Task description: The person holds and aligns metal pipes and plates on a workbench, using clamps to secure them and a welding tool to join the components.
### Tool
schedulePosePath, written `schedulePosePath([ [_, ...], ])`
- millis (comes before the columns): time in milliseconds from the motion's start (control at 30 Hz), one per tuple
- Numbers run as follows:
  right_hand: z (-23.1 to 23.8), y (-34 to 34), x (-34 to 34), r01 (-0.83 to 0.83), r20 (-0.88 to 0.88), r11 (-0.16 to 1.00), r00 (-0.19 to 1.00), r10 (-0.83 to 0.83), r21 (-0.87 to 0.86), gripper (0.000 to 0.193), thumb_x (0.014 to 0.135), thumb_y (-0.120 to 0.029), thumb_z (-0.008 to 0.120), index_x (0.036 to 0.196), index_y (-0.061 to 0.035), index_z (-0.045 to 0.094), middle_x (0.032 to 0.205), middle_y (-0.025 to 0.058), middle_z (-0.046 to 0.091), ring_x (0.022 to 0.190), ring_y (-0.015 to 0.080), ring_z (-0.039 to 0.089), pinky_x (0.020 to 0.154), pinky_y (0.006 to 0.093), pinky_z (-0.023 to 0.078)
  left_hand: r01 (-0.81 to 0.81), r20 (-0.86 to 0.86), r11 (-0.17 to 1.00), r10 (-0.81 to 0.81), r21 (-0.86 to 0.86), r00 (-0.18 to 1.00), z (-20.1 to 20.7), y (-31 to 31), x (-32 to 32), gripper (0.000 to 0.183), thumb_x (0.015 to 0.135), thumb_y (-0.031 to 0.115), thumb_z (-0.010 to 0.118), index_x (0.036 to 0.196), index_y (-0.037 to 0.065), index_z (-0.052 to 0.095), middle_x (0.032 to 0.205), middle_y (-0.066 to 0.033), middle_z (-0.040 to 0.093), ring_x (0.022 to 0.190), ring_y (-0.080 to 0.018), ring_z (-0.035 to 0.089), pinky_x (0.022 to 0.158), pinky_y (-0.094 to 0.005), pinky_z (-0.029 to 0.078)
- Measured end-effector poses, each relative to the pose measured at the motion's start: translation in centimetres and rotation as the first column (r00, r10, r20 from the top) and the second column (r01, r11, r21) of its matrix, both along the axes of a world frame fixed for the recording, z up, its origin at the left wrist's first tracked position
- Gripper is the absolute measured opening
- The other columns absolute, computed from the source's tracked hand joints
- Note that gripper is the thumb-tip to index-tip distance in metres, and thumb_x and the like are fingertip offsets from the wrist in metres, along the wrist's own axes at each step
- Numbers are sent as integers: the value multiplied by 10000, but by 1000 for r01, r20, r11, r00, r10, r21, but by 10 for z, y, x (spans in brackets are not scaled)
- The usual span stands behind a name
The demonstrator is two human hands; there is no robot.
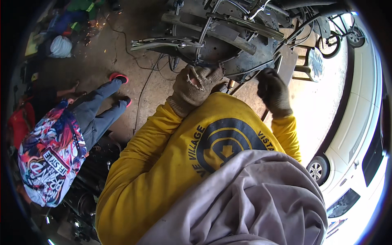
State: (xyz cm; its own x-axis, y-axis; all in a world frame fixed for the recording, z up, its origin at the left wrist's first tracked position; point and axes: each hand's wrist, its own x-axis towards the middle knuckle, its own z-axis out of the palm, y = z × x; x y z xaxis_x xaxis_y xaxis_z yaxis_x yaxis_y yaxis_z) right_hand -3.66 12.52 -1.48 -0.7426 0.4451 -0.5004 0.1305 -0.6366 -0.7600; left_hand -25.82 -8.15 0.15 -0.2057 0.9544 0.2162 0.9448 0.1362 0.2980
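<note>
My left hand (193,88), in a torn brown work glove, is closed at the near edge of a dark metal frame (218,51). What its fingers hold, if anything, is hidden. To its right, my right hand (275,93) is a gloved, shaded fist beside the frame's right edge; its contents cannot be made out. A small brass-coloured piece (231,85) shows between the hands. Locking pliers (167,43) sit at the frame's left side, and a second long-handled metal clamp (249,27) lies across its top.
Cables (143,92) trail over the floor at left. A person in grey trousers (98,108) is close on my left, with sparks (94,30) flying farther off. A plastic stool (313,65), a bicycle wheel (329,45) and a white van (355,122) are at right.
</note>
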Motion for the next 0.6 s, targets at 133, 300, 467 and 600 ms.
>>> schedulePosePath([
  [133,-3,-51,-29,-87,66,977,995,76,193,275,1001,-241,614,1155,-19,666,912,7,600,736,70,545,602,220,429,53,-78,998,-51,16,996,-20,-1,-8,389,935,322,625,1296,179,660,1049,-1,687,961,-187,677,805,-376,547],
  [300,19,-61,-56,28,214,999,977,-17,-45,343,1096,-318,500,1173,-38,682,815,-30,611,656,54,555,587,234,463,62,-68,991,-71,-122,995,-9,6,-3,447,867,252,695,1305,168,674,1200,18,691,1083,-178,673,920,-347,540],
  [467,1,-63,-63,-148,235,693,971,-32,705,384,1085,-352,531,1197,-13,674,796,-20,613,696,76,568,619,224,455,139,395,989,-111,-43,912,-23,-3,-2,372,877,247,650,1243,239,713,1149,35,682,980,-196,676,788,-371,550],
  [600,-4,-63,-63,-90,73,885,995,64,457,376,1078,-341,542,1210,-12,667,887,29,680,794,112,640,686,232,516,167,-74,962,-154,214,985,-26,-14,3,389,854,216,686,1239,251,732,1203,36,695,929,-175,690,779,-352,535],
])
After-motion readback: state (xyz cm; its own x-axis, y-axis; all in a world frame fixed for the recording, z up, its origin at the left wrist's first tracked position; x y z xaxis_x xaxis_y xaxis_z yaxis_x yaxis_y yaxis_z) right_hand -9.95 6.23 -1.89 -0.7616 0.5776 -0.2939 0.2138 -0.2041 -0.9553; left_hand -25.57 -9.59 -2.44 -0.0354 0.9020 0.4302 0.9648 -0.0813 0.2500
